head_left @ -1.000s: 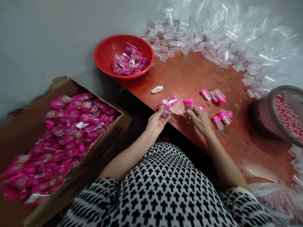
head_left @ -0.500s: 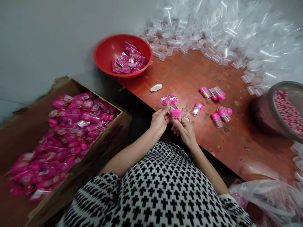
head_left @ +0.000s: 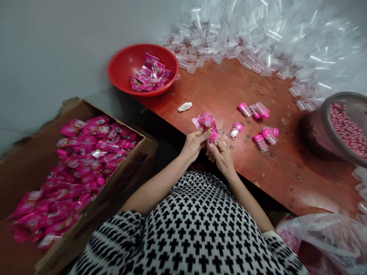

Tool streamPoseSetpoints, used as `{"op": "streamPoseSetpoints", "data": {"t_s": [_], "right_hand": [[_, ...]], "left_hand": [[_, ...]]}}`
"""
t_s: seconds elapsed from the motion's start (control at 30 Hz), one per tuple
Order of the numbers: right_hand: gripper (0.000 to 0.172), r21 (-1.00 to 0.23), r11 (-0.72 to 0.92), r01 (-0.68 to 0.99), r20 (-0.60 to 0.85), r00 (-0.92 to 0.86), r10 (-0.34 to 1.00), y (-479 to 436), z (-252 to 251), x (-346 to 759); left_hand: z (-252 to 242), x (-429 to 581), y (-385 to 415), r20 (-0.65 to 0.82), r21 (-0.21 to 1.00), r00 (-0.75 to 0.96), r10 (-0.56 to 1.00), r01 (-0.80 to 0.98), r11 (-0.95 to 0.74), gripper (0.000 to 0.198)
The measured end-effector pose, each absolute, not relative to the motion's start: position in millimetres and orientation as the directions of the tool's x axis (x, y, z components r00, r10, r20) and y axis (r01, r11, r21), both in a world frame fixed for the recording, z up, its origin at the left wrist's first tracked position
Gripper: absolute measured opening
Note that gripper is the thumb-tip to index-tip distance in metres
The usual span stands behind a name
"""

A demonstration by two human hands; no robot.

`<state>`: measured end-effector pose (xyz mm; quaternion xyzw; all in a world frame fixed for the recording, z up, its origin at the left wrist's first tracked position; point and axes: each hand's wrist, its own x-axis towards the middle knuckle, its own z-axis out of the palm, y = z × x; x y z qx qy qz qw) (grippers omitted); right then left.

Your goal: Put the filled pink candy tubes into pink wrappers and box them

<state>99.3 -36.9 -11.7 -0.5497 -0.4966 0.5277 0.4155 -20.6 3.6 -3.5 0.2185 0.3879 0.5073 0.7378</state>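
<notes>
My left hand (head_left: 195, 144) pinches a pink printed wrapper (head_left: 208, 121) over the table's near edge. My right hand (head_left: 223, 156) grips a small clear jar (head_left: 211, 139) of pink candy balls with a pink cap. The wrapper meets the capped end of the jar; whether the jar is inside it I cannot tell. Another pink wrapper (head_left: 197, 121) lies on the table just behind the left hand. Right of my hands lies a filled jar (head_left: 236, 130), and several more pink-capped jars (head_left: 260, 143) lie beyond it.
On the left stands a cardboard box (head_left: 126, 175) of wrapped pink jars. A red bowl (head_left: 114, 70) holds more wrappers. Clear empty jars (head_left: 258, 46) are heaped at the back. A grey bucket (head_left: 318, 133) of pink balls stands right, a plastic bag (head_left: 329, 233) below. A white scrap (head_left: 185, 107) lies on the table.
My left hand has brought the wrapper from beside the jar to over its pink cap. My right hand keeps hold of the jar. The view has shifted slightly.
</notes>
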Motion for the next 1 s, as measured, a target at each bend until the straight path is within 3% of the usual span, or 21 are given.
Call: {"op": "streamPoseSetpoints", "data": {"t_s": [0.1,0.27,0.47,0.67,1.0], "right_hand": [[0.034,-0.981,-0.175,0.087,-0.181,-0.063,0.981,-35.6,-13.0,101.2],[0.037,-0.948,-0.301,-0.108,-0.279,-0.181,0.943,-31.7,-18.7,104.3],[0.033,-0.984,-0.159,0.077,-0.162,-0.039,0.986,-32.7,-15.4,101.6],[0.037,-0.905,-0.352,-0.238,-0.329,-0.131,0.935,-29.0,-19.9,98.8],[0.043,-0.932,-0.218,-0.291,-0.200,-0.090,0.976,-31.7,-15.9,106.7]], "left_hand": [[-5.4,-21.7,5.5,-0.313,0.770,0.177,0.933,-0.527,0.359,0.037],[-3.1,-24.4,9.7,-0.301,0.804,0.202,0.932,-0.471,0.362,0.033],[-0.9,-22.3,7.3,-0.310,0.824,0.196,0.930,-0.433,0.366,0.032],[-2.3,-19.1,1.6,-0.342,0.808,0.228,0.912,-0.424,0.409,0.036],[-6.3,-26.8,1.1,-0.391,0.714,0.134,0.911,-0.580,0.392,0.035]]}}
